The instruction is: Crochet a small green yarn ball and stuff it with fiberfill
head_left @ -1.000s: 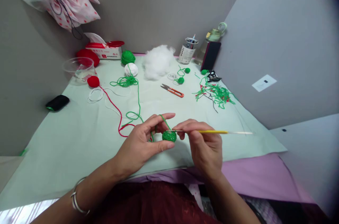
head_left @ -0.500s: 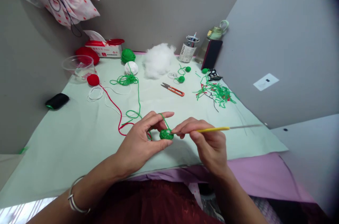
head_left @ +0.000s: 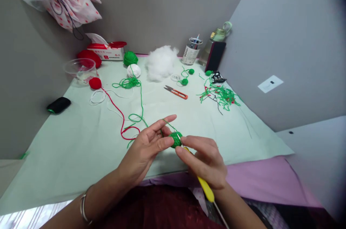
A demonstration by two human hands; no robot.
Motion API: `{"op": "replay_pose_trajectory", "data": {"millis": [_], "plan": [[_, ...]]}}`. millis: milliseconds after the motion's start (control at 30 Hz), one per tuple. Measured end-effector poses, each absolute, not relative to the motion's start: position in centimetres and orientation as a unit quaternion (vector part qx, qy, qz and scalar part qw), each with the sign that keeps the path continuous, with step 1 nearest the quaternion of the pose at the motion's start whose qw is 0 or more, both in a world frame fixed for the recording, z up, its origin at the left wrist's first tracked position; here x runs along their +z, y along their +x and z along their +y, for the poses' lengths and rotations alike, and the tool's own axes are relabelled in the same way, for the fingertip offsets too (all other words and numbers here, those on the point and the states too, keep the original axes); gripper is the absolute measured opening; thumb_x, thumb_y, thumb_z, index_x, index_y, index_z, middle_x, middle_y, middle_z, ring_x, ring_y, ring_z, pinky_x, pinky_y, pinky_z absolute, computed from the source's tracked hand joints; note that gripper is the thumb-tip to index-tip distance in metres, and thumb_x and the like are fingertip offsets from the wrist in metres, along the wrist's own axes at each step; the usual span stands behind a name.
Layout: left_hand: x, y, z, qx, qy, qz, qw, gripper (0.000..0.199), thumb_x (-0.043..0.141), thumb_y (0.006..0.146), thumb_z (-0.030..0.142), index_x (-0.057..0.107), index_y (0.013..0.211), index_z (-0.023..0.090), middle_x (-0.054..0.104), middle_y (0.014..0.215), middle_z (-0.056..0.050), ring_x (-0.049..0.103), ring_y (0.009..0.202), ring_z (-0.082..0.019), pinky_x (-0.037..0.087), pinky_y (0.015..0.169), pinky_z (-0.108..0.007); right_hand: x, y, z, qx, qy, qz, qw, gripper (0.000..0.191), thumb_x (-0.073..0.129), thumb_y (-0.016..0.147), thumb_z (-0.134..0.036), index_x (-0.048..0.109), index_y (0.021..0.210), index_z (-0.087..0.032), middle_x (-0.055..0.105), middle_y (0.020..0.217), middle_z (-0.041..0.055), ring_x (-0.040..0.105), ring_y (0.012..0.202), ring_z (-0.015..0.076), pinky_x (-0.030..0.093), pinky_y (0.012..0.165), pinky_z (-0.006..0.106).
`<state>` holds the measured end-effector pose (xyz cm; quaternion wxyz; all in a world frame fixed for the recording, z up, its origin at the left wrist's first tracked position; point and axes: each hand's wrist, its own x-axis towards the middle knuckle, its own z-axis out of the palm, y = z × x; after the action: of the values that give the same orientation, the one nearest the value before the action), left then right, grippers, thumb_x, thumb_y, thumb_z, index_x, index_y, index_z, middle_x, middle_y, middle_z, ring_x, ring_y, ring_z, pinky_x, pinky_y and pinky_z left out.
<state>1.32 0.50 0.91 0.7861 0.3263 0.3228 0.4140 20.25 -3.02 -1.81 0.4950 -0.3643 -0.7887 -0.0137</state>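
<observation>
Between the thumb and fingers of my left hand is a small green crocheted piece. Green yarn runs from the piece over my raised left index finger and back to the loose green strand on the table. My right hand grips a crochet hook with a yellow handle, which slants down toward me. The hook's metal tip meets the top of the green piece, and my right fingertips are close beside it.
Orange-handled snips lie beyond my hands. White stuffing sits behind them. Green yarn scraps are at the right, a red yarn ball and plastic tub at the left. A phone leans on a bottle.
The hook has swung from nearly level to slanting down toward me. The green piece has moved slightly right and is tilted differently, and my left thumb has come higher over its side.
</observation>
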Motion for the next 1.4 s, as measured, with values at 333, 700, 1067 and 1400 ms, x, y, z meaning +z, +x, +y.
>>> {"op": "replay_pose_trajectory", "data": {"millis": [333, 700, 1067, 1400], "plan": [[0.6, 1.4, 1.2, 0.419, 0.330, 0.313, 0.786, 0.075, 0.096, 0.072, 0.021, 0.069, 0.141, 0.031, 0.070, 0.097, 0.001, 0.063, 0.095, -0.015, 0.047, 0.094, -0.030, -1.5, 18.5, -1.4, 0.110, -0.332, -0.683, 0.642, 0.027, 0.060, 0.105, -0.019, 0.079, 0.117, -0.032, 0.078, 0.099, 0.0052, 0.074, 0.083, 0.0195, 0.062, 0.065, 0.034], [0.2, 2.6, -0.3, 0.443, 0.263, 0.324, 0.793, 0.066, 0.094, 0.077, 0.035, 0.071, 0.138, 0.023, 0.067, 0.095, 0.000, 0.062, 0.091, -0.014, 0.048, 0.088, -0.026, -2.8, 18.3, -2.2, -0.089, -0.352, -0.741, 0.565, 0.039, 0.066, 0.098, -0.005, 0.075, 0.131, -0.024, 0.076, 0.106, 0.0084, 0.072, 0.098, 0.0212, 0.065, 0.076, 0.033], [0.5, 1.4, 1.0, 0.420, 0.280, 0.313, 0.805, 0.064, 0.094, 0.070, 0.022, 0.077, 0.132, 0.024, 0.064, 0.097, 0.000, 0.056, 0.091, -0.012, 0.043, 0.088, -0.024, -1.5, 19.2, -1.7, 0.263, -0.333, -0.609, 0.670, 0.021, 0.065, 0.104, -0.019, 0.082, 0.113, -0.027, 0.079, 0.093, 0.0044, 0.073, 0.082, 0.0181, 0.061, 0.073, 0.033], [0.5, 0.6, 1.8, 0.361, 0.337, 0.276, 0.825, 0.043, 0.077, 0.086, 0.036, 0.082, 0.124, 0.018, 0.057, 0.081, -0.001, 0.047, 0.067, -0.010, 0.039, 0.061, -0.023, 0.1, 19.8, -0.9, 0.496, -0.322, -0.453, 0.667, 0.013, 0.077, 0.096, -0.030, 0.085, 0.091, -0.022, 0.077, 0.080, 0.0029, 0.069, 0.060, 0.0104, 0.058, 0.056, 0.021]]}}
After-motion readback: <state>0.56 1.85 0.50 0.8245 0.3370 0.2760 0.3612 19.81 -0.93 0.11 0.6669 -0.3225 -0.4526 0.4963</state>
